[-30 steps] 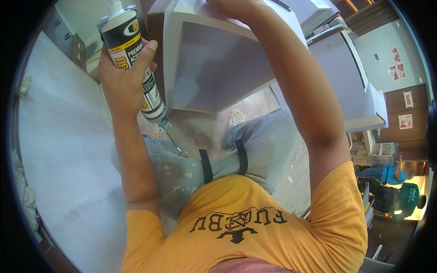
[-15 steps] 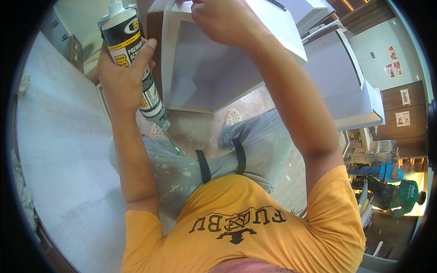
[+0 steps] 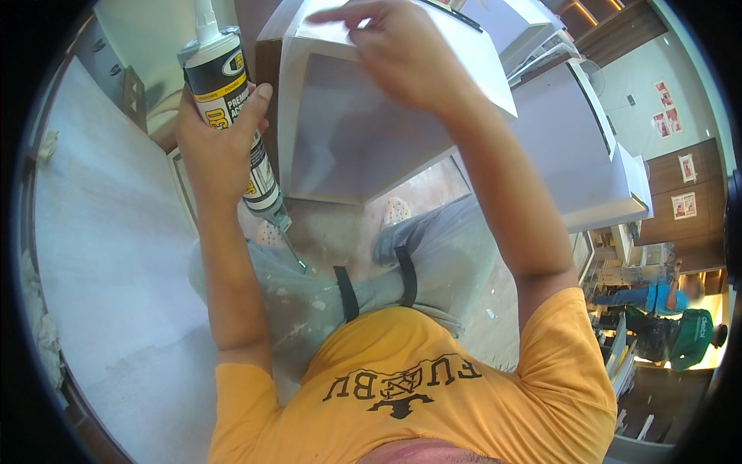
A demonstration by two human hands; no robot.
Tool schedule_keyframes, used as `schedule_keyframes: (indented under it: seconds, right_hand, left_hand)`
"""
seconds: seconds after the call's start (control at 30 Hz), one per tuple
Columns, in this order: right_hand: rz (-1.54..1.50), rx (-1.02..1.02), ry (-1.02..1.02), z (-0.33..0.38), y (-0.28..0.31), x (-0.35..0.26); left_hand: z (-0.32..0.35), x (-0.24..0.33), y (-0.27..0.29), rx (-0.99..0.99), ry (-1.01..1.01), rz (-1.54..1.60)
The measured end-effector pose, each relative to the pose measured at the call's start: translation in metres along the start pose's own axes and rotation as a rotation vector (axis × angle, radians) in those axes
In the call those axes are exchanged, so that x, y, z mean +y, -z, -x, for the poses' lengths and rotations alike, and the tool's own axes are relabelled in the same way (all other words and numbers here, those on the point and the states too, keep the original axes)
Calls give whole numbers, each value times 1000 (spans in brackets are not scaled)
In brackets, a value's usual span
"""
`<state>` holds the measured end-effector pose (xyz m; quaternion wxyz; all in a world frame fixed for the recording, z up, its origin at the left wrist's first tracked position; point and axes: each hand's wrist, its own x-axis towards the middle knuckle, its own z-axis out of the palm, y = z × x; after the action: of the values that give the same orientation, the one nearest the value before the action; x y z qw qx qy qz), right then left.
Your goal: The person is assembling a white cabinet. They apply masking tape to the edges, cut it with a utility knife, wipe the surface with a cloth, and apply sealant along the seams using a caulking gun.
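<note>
My left hand (image 3: 215,155) is wrapped round a caulking gun (image 3: 277,216) loaded with a white and black sealant cartridge (image 3: 261,179). The cartridge stands nearly upright in the picture, its pale nozzle (image 3: 205,22) at the upper end. Over the edge of a white box-shaped cabinet (image 3: 473,76), my right hand (image 3: 398,56) has its index finger stretched out to the left and the other fingers bent. Nothing shows in that hand. The fingertip is near the cabinet's upper left corner; whether it touches is blurred.
More white cabinet units (image 3: 560,116) stand to the right. A long pale panel (image 3: 116,255) lies along the left. Below the cabinet are my legs in grey trousers (image 3: 309,286). Two people, one in a green shirt (image 3: 692,339), are at the far right.
My right hand has shifted right and down a little, and its index finger now shows stretched out. The left hand and caulking gun have moved slightly right and down.
</note>
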<state>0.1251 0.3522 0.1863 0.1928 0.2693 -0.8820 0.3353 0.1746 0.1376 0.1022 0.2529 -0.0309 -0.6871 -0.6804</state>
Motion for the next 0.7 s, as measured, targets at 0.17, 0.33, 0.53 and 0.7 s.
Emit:
schedule_keyframes:
  seconds: [0.17,0.33,0.53,0.7]
  right_hand:
    - [-173,11,-304,-72,1,66]
    - [-182,-94,-366,-123,-13,121]
    - [-164,-133,-353,-144,-14,133]
    - [-104,-166,-352,-143,-11,115]
  left_hand:
    - [3,-1,-2,57,-63,-143]
    - [-2,-11,2,36,-86,-101]
    - [-7,-25,10,-10,-111,-70]
    - [-8,-29,11,-23,-113,-42]
